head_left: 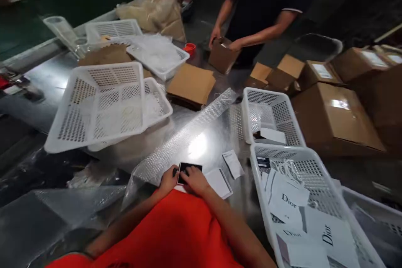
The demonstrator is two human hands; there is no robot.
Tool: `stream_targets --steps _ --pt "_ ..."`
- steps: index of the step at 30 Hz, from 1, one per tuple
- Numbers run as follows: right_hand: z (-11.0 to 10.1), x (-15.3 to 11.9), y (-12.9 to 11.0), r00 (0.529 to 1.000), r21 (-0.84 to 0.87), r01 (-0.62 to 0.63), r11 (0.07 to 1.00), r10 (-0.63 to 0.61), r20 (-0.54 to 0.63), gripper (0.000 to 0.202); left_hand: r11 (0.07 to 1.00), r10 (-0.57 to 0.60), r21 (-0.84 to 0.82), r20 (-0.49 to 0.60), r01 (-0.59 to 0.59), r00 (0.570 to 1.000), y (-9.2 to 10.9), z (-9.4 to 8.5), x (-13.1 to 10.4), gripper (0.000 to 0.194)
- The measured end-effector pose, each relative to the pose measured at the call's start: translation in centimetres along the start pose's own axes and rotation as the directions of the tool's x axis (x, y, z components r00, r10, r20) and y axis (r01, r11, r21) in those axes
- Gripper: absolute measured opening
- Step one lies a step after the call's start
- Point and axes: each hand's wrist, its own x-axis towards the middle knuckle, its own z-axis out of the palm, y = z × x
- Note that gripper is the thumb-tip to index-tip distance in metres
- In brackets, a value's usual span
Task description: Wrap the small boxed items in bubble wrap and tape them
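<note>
A small open box with a black inside lies at the table's near edge, in front of the red shirt. My left hand is at its left side, fingers bent around something dark and small at the edge. Over the black inside reaches my right hand, its fingers spread and touching it. I cannot make out whether the right fingers hold anything. Right beside them lies a white box lid, open side up. A white printed leaflet is just beyond it.
Bubble wrap crosses the metal table diagonally. White baskets stand left and right; the nearer right one holds white paper bags. Flat cardboard lies ahead. Across the table a person holds a brown box.
</note>
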Motion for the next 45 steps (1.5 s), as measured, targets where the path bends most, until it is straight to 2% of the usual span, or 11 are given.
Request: stream_targets --steps 4,7,10,13,15,18,23,28,37,41,45 --pt "1.1 -1.0 0.2 0.986 0.122 -0.055 0.991 0.073 -0.149 0.046 0.990 0.010 0.141 0.049 -0.017 0.999 0.6 -0.5 0.3 0.003" --pt "2.1 -1.3 0.0 0.898 0.458 -0.075 0.886 0.260 -0.356 0.037 0.957 0.008 0.287 0.073 -0.028 0.997 1.1 -0.8 0.7 0.009" --pt "2.6 -1.1 0.2 0.682 0.849 0.100 0.519 0.585 -0.438 0.026 0.927 0.025 0.371 0.095 -0.059 0.995 1.8 -0.8 1.1 0.017" --pt "2.0 -1.5 0.8 0.520 0.921 0.389 -0.015 0.829 -0.206 0.034 0.902 0.032 0.426 0.096 -0.070 0.995 2.7 -0.6 1.1 0.017" --pt "1.2 -2.4 1.1 0.521 0.789 0.531 -0.309 0.853 -0.017 0.053 0.890 0.037 0.449 0.103 -0.079 0.994 3.1 -0.5 0.9 0.013" --pt "0.2 -4.6 1.2 0.582 0.606 0.600 -0.522 0.805 0.116 0.070 0.878 0.021 0.472 0.127 -0.079 0.992 3.5 -0.4 0.6 0.015" --pt "-0.3 -7.5 -0.1 0.678 0.628 0.516 -0.582 0.726 0.116 0.069 0.859 -0.045 0.511 0.125 -0.025 0.991 3.7 -0.2 0.9 0.019" --pt "-0.3 -8.5 -1.4 0.708 0.671 0.464 -0.578 0.698 0.112 0.076 0.849 -0.044 0.527 0.138 -0.035 0.989 3.6 -0.1 1.1 0.017" --pt "0.3 -9.4 0.0 0.600 0.744 0.451 -0.493 0.785 0.156 0.096 0.924 0.005 0.381 0.066 -0.030 0.998 5.7 -1.7 1.0 0.026" --pt "-1.6 -9.8 -0.8 0.600 0.748 0.467 -0.472 0.790 0.124 0.094 0.996 -0.004 0.087 0.096 -0.005 0.995 7.5 -4.2 0.0 0.032" --pt "-4.4 -10.3 -2.2 0.572 0.774 0.481 -0.411 0.817 0.078 0.099 0.977 0.078 -0.210 0.169 -0.041 0.983 8.9 -6.5 -2.0 0.039"
